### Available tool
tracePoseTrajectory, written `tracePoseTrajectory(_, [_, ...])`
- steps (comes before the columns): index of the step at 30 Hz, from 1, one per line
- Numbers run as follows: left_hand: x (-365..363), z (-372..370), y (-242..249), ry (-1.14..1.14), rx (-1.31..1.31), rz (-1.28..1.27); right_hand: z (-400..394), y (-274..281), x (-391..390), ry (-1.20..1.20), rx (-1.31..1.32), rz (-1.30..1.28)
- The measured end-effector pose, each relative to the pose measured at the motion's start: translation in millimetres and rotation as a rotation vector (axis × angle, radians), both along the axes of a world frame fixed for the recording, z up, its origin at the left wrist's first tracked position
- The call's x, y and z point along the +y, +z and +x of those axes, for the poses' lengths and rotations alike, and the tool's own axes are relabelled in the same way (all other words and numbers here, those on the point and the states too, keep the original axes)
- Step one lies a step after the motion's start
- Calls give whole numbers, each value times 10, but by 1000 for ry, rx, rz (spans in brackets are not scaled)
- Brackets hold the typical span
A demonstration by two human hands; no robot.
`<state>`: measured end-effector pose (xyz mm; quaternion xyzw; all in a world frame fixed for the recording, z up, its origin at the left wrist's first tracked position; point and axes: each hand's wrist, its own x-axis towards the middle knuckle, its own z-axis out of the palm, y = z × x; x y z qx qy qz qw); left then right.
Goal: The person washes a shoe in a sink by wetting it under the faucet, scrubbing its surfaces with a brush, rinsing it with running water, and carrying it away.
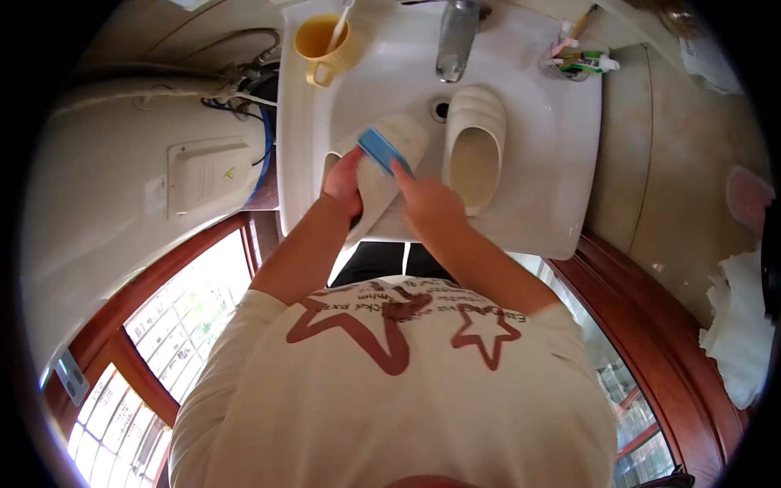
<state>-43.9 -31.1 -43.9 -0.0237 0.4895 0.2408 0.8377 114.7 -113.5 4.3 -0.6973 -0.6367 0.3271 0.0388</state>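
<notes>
My left hand is closed on a cream slipper at the left side of the white sink, with its fingers partly inside the opening. The slipper is tilted onto its side. In my right hand is a blue scrubbing brush, laid against the slipper's outer surface. The brush's bristles are hidden beneath it. A second cream slipper lies in the basin to the right, sole down, its toe near the drain.
A metal faucet overhangs the basin. On the rim stand a yellow mug holding a toothbrush, at the back left, and a cup of toothpaste tubes at the back right. A white water heater is at the left.
</notes>
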Motion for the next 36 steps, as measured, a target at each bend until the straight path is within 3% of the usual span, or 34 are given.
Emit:
tracePoseTrajectory(2, [-1,-11,-19,9,34,0,148,164,-351,125,-33,-127])
tracePoseTrajectory(5, [-8,11,-26,12,78,-11,181,99,-354,149,-89,-85])
tracePoseTrajectory(8, [10,0,-18,-39,-1,-33,-65,-1,239,21,-29,-49])
tracePoseTrajectory(11, [10,-32,-20,-48,-16,-23,-106,94,304,-2,-3,-147])
tracePoseTrajectory(18, [23,-4,35,7,79,-38,498,177,-682,46,-70,-203])
tracePoseTrajectory(20, [22,-22,17,7,66,-37,600,92,-726,-123,-48,71])
tracePoseTrajectory(23, [13,-24,-3,-1,36,-45,559,2,-402,-104,-90,-54])
tracePoseTrajectory(26, [-2,6,16,-50,70,-32,421,-197,31,-72,29,43])
tracePoseTrajectory(29, [-4,-53,-33,-54,8,-32,350,20,334,-37,-5,-92])
tracePoseTrajectory(33, [-20,2,41,-66,39,-49,710,20,-210,7,-21,19])
tracePoseTrajectory(35, [32,1,35,-67,68,-40,797,160,-229,98,-111,-226])
tracePoseTrajectory(36, [19,-17,2,-82,39,-48,774,165,-165,94,-110,-229])
